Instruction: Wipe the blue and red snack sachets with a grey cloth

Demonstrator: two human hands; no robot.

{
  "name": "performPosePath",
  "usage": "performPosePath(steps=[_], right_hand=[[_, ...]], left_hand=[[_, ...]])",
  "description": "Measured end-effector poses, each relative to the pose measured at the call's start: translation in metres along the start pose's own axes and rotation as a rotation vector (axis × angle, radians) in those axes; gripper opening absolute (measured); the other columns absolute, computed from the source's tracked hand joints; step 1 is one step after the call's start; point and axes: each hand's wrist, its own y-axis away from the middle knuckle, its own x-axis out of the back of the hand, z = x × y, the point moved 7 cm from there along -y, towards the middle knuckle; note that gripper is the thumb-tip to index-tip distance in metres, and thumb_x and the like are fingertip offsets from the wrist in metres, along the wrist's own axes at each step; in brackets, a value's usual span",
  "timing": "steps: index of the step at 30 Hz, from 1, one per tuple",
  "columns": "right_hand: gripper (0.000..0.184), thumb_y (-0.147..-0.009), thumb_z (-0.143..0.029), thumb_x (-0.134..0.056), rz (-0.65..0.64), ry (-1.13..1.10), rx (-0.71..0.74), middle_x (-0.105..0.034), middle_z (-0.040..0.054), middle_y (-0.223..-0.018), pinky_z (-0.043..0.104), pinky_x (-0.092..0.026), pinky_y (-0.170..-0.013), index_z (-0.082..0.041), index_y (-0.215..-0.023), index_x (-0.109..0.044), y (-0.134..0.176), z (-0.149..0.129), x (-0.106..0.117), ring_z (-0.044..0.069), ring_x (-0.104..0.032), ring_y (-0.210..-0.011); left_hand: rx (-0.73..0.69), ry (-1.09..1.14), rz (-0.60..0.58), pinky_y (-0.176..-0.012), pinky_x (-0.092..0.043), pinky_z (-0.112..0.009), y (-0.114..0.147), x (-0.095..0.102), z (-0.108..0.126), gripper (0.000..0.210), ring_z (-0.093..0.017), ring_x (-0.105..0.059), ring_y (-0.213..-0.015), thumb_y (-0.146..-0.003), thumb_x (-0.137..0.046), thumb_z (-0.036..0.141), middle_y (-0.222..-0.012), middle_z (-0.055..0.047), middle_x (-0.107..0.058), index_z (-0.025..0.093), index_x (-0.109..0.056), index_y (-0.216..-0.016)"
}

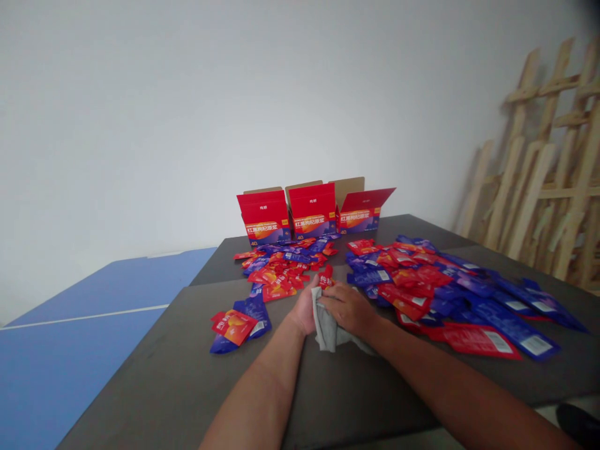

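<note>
Near the middle of the dark table [187, 362], my left hand [306, 306] is closed around a red sachet [325, 277] whose top sticks out above the fingers. My right hand [352, 309] grips a grey cloth [327, 328] and presses it against the sachet. The cloth's loose end hangs below both hands. To the left lie a few sachets, an orange-red one [235, 326] resting on blue ones [255, 315]. A large mixed heap of red and blue sachets [422, 275] spreads to the right of my right hand.
Three open red cartons [267, 219] stand in a row at the table's far end, flaps raised. Another sachet pile [285, 275] lies before them. A blue table-tennis table [117, 300] adjoins on the left. Wooden frames [539, 181] lean on the wall at right.
</note>
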Motion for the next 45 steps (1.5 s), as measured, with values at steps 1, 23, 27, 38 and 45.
performPosePath(steps=[1,23,27,38,45], right_hand=[[0.024,-0.09,-0.018,-0.05,0.015,0.001,-0.043,-0.064,0.007,-0.099,0.036,-0.048,-0.081,-0.022,-0.108,-0.066,0.001,0.005,0.001,0.02,-0.054,-0.09],[0.024,-0.09,-0.018,-0.047,0.055,-0.087,-0.08,-0.058,0.0074,-0.096,0.033,-0.048,-0.079,-0.021,-0.106,-0.064,0.002,0.014,0.018,0.019,-0.054,-0.09],[0.018,-0.088,-0.02,-0.052,-0.066,-0.064,0.115,-0.06,0.0058,-0.094,0.032,-0.047,-0.075,-0.023,-0.1,-0.066,-0.002,-0.019,0.0,0.018,-0.053,-0.084],[0.023,-0.088,-0.017,-0.047,0.172,-0.034,-0.36,-0.055,0.0081,-0.094,0.037,-0.049,-0.081,-0.02,-0.106,-0.061,0.006,0.041,0.014,0.021,-0.054,-0.091],[0.019,-0.088,-0.018,-0.045,0.243,-0.056,-0.538,-0.055,0.0089,-0.096,0.039,-0.047,-0.084,-0.019,-0.102,-0.058,0.018,0.076,0.015,0.022,-0.054,-0.092]], left_hand=[[0.005,-0.005,0.005,-0.062,-0.048,-0.028,0.0,-0.001,-0.002,0.044,-0.017,-0.06,-0.056,-0.083,-0.053,0.053,-0.06,-0.005,-0.061,0.01,-0.064,-0.086],[-0.064,0.03,0.02,-0.071,-0.05,-0.033,-0.003,0.003,0.006,0.053,-0.021,-0.065,-0.066,-0.082,-0.047,0.061,-0.071,-0.008,-0.067,0.012,-0.065,-0.092],[-0.043,-0.013,0.081,-0.06,-0.048,-0.03,-0.005,0.014,0.006,0.046,-0.019,-0.062,-0.056,-0.082,-0.051,0.055,-0.06,-0.006,-0.063,0.011,-0.065,-0.086],[0.059,-0.094,0.05,-0.069,-0.049,-0.029,-0.004,-0.001,-0.018,0.023,-0.02,-0.066,-0.071,-0.084,-0.055,0.034,-0.07,-0.008,-0.068,0.012,-0.064,-0.085],[0.063,-0.171,0.073,-0.053,-0.047,-0.024,0.0,0.001,-0.012,0.026,-0.016,-0.062,-0.055,-0.084,-0.049,0.032,-0.063,-0.007,-0.066,0.011,-0.064,-0.083]])
